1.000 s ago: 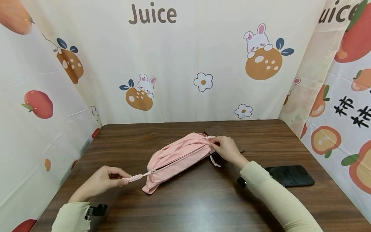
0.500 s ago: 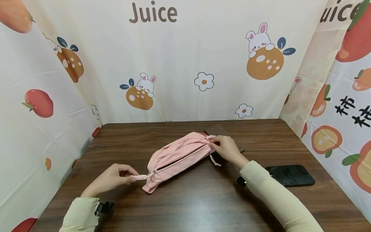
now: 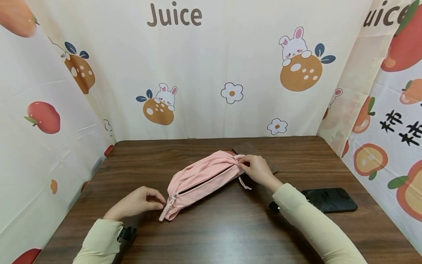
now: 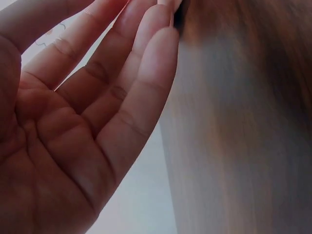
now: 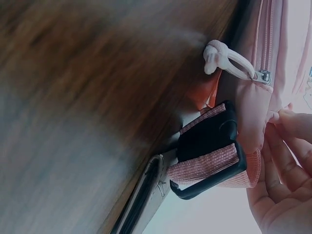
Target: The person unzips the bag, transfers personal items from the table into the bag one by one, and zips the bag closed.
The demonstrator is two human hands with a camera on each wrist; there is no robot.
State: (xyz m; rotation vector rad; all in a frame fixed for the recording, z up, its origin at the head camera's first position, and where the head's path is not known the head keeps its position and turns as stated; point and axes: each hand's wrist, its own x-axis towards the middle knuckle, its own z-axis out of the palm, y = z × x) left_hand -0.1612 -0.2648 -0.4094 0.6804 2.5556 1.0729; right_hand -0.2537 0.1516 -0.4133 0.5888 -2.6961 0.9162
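Observation:
A pink waist bag (image 3: 202, 176) lies slanted across the middle of the table. Its front zip gapes in a dark line, with the slider at the left end. From that slider a braided cord pull (image 3: 168, 208) hangs down over the bag's left end. My left hand (image 3: 141, 201) is just left of the pull, fingers loosely bent and holding nothing. My right hand (image 3: 256, 169) pinches the fabric at the bag's right end. Close to it in the right wrist view are a knotted cord pull (image 5: 217, 54) and a black buckle (image 5: 197, 144) on pink webbing.
A dark flat square item (image 3: 247, 148) lies behind the bag's right end, partly covered. A black phone (image 3: 329, 200) rests on the right, beside my right sleeve. Printed curtains (image 3: 204, 66) enclose the wooden table (image 3: 224, 238) at the back and sides.
My left hand has moved right toward the bag and let go of the braided pull, which has dropped from stretched out leftward to hanging. The right hand keeps its pinch in place.

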